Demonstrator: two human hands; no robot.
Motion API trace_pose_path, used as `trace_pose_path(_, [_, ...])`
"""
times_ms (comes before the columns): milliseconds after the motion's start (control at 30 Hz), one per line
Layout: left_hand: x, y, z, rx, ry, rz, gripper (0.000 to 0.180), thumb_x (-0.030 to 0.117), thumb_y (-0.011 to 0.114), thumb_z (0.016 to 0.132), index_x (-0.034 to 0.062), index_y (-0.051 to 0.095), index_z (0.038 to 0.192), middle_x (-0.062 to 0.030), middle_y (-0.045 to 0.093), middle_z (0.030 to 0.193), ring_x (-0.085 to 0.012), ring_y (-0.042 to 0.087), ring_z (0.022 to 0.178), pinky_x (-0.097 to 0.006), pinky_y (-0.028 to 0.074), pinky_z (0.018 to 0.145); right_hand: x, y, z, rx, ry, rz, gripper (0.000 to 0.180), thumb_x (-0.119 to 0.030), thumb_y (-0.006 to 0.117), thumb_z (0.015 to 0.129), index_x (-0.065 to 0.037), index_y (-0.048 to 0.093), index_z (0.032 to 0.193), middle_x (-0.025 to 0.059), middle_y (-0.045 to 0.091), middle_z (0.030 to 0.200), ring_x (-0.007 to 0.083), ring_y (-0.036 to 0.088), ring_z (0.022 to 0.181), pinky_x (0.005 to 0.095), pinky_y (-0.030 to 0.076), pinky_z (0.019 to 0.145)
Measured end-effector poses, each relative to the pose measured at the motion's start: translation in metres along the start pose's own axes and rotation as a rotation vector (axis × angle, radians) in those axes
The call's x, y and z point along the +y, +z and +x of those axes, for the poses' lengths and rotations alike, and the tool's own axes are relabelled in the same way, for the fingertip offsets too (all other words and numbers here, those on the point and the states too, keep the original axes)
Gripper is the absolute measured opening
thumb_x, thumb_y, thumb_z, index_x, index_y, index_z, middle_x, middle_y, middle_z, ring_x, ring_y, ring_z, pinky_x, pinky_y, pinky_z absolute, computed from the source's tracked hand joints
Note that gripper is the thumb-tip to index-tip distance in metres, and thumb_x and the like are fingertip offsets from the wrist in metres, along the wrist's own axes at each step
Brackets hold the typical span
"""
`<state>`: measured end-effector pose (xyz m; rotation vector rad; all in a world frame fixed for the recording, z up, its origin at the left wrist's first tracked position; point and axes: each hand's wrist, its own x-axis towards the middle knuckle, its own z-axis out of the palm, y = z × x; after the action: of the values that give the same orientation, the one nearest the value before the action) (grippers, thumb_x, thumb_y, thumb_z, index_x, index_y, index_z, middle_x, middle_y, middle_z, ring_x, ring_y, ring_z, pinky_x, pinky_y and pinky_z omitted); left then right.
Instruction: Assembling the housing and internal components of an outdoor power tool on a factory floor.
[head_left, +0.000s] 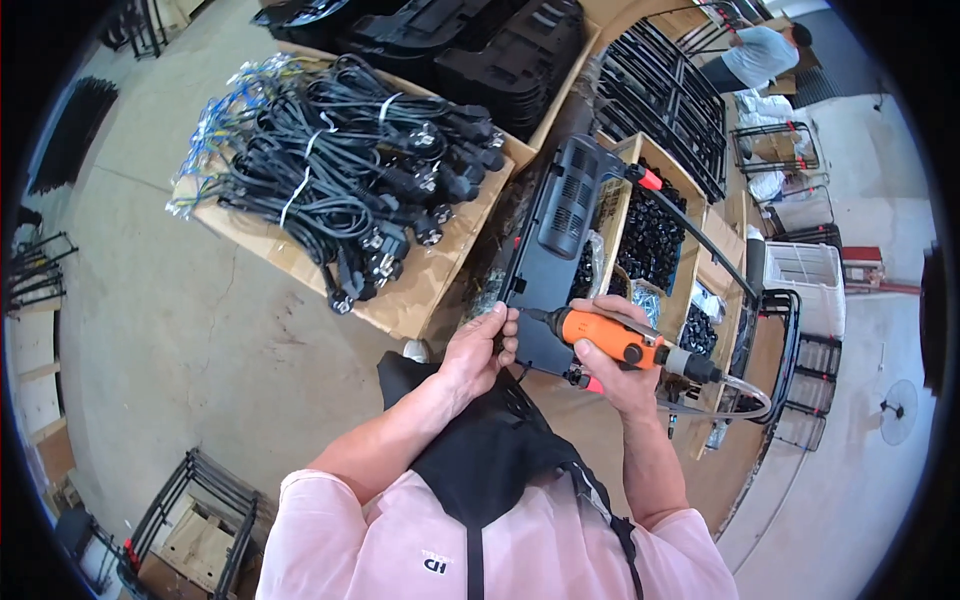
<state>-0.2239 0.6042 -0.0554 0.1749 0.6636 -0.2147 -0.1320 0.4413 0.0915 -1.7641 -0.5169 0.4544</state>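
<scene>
My right hand (622,370) is wrapped round an orange pneumatic screwdriver (602,337), which lies almost level with its black nose pointing left. A clear air hose (750,402) runs from its back end. My left hand (482,350) is closed in a pinch at the tool's tip, by the near left edge of a black panel (540,285). Whatever sits between those fingertips is too small to make out. A dark vented housing (573,200) is mounted on the panel's far part. Red-and-black clips (650,179) show at the panel's corners.
Bundled black power cords (330,150) lie on a cardboard-covered surface (420,290) at left. Black moulded parts (510,60) are stacked behind. Right of the panel, a wooden tray (690,250) holds black pieces and screws (647,300). Metal frames (665,100) and another person (760,58) are farther off.
</scene>
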Motion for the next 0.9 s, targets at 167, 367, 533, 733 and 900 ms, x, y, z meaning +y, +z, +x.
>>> trace_pose_path(167, [0.001, 0.049, 0.026, -0.074, -0.039, -0.02, 0.024, 0.033, 0.059, 0.111, 0.0107, 0.068, 0.114, 0.0037, 0.063, 0.089, -0.0113, 0.058, 0.078, -0.025, 0.049, 0.067, 0.0, -0.035, 0.005, 0.052, -0.027, 0.032, 0.056, 0.004, 0.079, 0.088, 0.001, 0.054, 0.138, 0.0191, 0.07, 0.131, 0.0272, 0.067, 0.126, 0.0421, 0.054, 0.109])
trace_pose_path(367, [-0.011, 0.09, 0.066, -0.114, -0.07, -0.043, 0.025, 0.029, 0.06, 0.111, 0.0079, 0.069, 0.12, 0.0016, 0.066, 0.09, -0.0124, 0.062, 0.076, -0.026, 0.055, 0.068, 0.01, -0.093, 0.029, 0.066, -0.084, 0.044, 0.055, 0.003, 0.079, 0.089, 0.0, 0.053, 0.138, 0.0192, 0.07, 0.131, 0.0288, 0.066, 0.126, 0.0432, 0.053, 0.11])
trace_pose_path(533, [-0.025, 0.141, 0.111, -0.141, -0.044, -0.085, 0.031, 0.033, 0.054, 0.114, 0.006, 0.068, 0.122, -0.0012, 0.068, 0.095, -0.0137, 0.064, 0.08, -0.027, 0.056, 0.071, 0.024, -0.146, 0.066, 0.058, -0.082, 0.057, 0.057, 0.001, 0.08, 0.089, -0.001, 0.053, 0.139, 0.0183, 0.069, 0.132, 0.0259, 0.067, 0.124, 0.0413, 0.052, 0.11])
trace_pose_path(733, [-0.038, 0.188, 0.159, -0.021, 0.004, 0.162, 0.035, 0.031, 0.045, 0.116, 0.0012, 0.059, 0.129, -0.0116, 0.072, 0.115, -0.0196, 0.071, 0.095, -0.033, 0.061, 0.082, 0.037, -0.219, 0.153, 0.111, -0.1, 0.019, 0.055, 0.0, 0.079, 0.09, -0.001, 0.054, 0.139, 0.0179, 0.07, 0.132, 0.0247, 0.068, 0.121, 0.04, 0.053, 0.108])
trace_pose_path(900, [-0.049, 0.192, 0.175, -0.029, -0.005, 0.198, 0.031, 0.03, 0.05, 0.115, 0.0038, 0.062, 0.128, -0.0046, 0.069, 0.106, -0.0154, 0.066, 0.088, -0.029, 0.056, 0.08, 0.053, -0.253, 0.232, 0.173, -0.111, 0.03, 0.051, -0.006, 0.083, 0.089, -0.001, 0.061, 0.135, 0.0129, 0.074, 0.123, 0.0189, 0.069, 0.115, 0.036, 0.054, 0.106])
